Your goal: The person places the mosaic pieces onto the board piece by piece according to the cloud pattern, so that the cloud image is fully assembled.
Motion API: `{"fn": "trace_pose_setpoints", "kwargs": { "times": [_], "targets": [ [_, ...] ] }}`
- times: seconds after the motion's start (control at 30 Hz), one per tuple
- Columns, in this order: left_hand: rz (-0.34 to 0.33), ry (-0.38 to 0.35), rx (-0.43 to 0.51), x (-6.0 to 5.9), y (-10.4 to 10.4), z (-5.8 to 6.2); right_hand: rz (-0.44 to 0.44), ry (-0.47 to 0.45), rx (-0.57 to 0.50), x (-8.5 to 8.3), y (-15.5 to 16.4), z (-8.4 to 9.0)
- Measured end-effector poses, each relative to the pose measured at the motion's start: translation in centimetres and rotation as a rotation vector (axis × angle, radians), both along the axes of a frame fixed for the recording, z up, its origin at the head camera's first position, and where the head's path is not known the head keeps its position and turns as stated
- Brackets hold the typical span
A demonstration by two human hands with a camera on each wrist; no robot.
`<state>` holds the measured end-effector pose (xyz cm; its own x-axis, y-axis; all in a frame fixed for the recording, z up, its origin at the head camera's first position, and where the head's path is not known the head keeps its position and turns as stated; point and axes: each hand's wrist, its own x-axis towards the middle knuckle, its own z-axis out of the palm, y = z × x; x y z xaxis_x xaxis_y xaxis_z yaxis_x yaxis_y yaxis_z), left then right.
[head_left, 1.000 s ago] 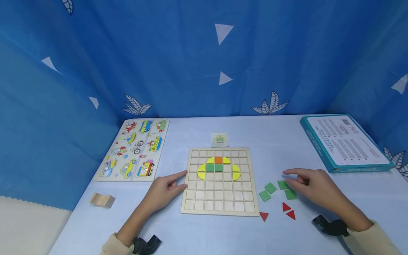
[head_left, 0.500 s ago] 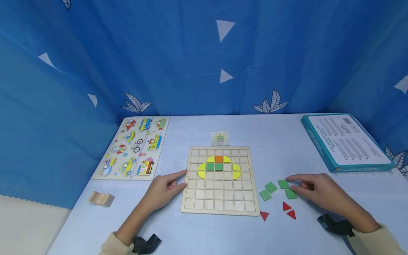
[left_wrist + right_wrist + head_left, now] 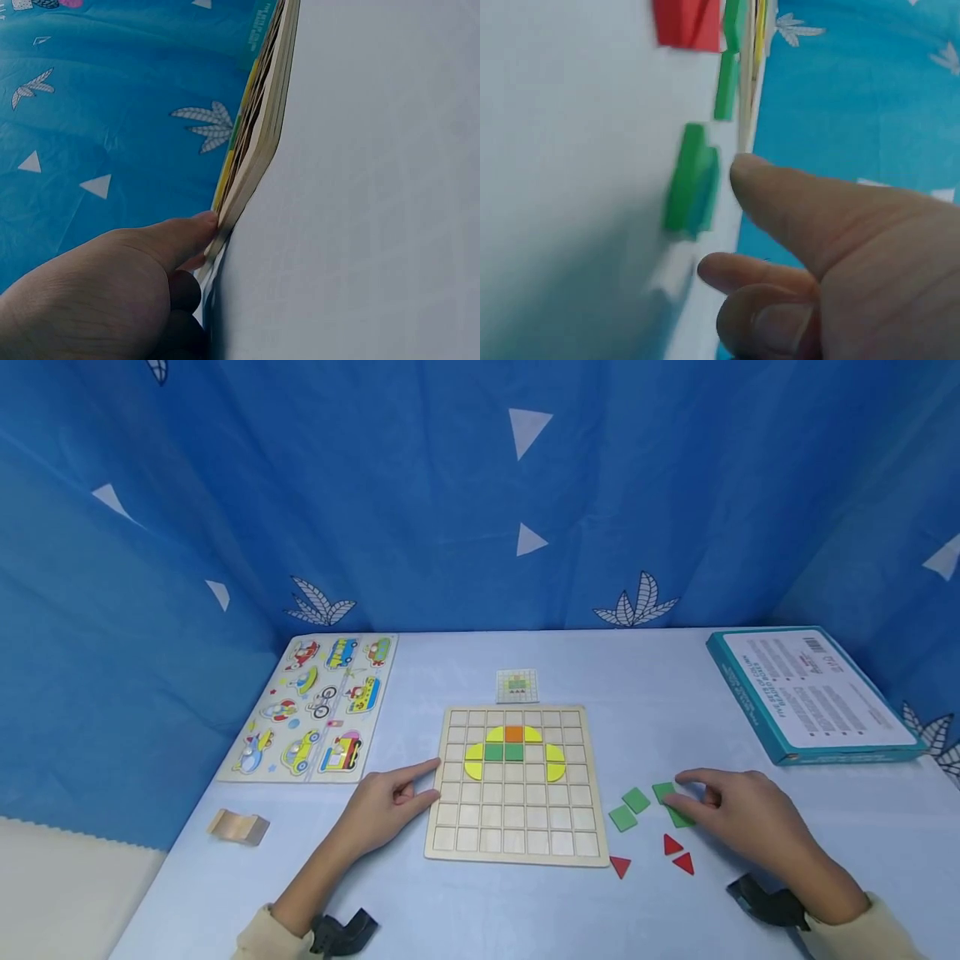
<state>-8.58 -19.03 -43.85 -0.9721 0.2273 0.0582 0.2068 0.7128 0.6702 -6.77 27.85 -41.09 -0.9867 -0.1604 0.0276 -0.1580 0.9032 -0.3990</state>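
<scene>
A wooden grid board (image 3: 517,822) lies mid-table with yellow, green and orange pieces (image 3: 513,752) in its upper rows. My left hand (image 3: 431,781) rests at the board's left edge, index finger straight and thumb against the rim; the left wrist view shows the thumb (image 3: 191,225) touching the board's edge (image 3: 255,135). Right of the board lie several green squares (image 3: 636,800) and three red triangles (image 3: 672,845). My right hand (image 3: 686,785) hovers over two of the green squares (image 3: 663,792), fingertips at them. In the right wrist view its thumb (image 3: 780,187) is beside a green square (image 3: 694,180).
A vehicle peg puzzle (image 3: 318,710) lies at the left, and a small wooden block (image 3: 240,828) sits near the table's left edge. A pattern card (image 3: 517,687) lies behind the board. A teal box (image 3: 813,693) sits far right. Blue curtains enclose the table.
My right hand has sunk and slid slightly toward me onto the green squares. The left hand and the board have not moved.
</scene>
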Motion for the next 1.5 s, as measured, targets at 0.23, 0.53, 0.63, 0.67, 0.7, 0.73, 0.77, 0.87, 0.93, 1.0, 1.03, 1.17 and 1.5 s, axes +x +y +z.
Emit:
{"fn": "trace_pose_setpoints", "kwargs": {
  "times": [0.23,0.53,0.63,0.67,0.7,0.73,0.77,0.87,0.93,1.0,1.03,1.17,1.5],
  "targets": [
    [0.002,0.003,-0.006,-0.1,0.0,0.0,-0.015,0.001,0.064,0.4,-1.0,0.1],
    [0.005,-0.004,0.0,-0.1,0.0,-0.1,-0.011,0.008,0.086,0.7,-2.0,-0.2],
    [0.006,-0.007,-0.002,-0.1,0.0,-0.2,-0.016,0.013,0.107,0.6,-1.9,-0.1],
    [0.006,-0.008,-0.003,-0.1,0.0,-0.2,-0.019,0.012,0.115,0.6,-1.9,-0.1],
    [0.006,-0.008,-0.005,-0.1,0.0,-0.2,-0.021,0.011,0.123,0.6,-1.8,-0.1],
    [0.005,-0.009,-0.006,-0.1,0.0,-0.2,-0.022,0.009,0.129,0.6,-1.8,0.0],
    [0.005,-0.008,-0.007,-0.1,0.0,-0.2,-0.027,0.006,0.136,0.6,-1.8,0.0],
    [0.005,-0.003,-0.009,-0.1,0.0,-0.1,-0.039,0.003,0.141,0.5,-1.8,0.1],
    [0.005,-0.002,-0.01,-0.1,0.0,-0.1,-0.046,0.006,0.138,0.5,-1.8,0.1],
    [0.005,-0.002,-0.011,-0.1,0.0,-0.1,-0.049,0.009,0.134,0.4,-1.8,0.1],
    [0.005,-0.002,-0.012,-0.1,0.0,-0.1,-0.049,0.01,0.133,0.4,-1.8,0.1],
    [0.004,0.0,-0.013,-0.1,0.0,0.0,-0.034,0.023,0.143,0.5,-2.0,0.1],
    [0.002,0.002,-0.006,-0.1,0.0,0.0,-0.016,0.027,0.157,0.5,-1.9,0.2]
  ]
}}
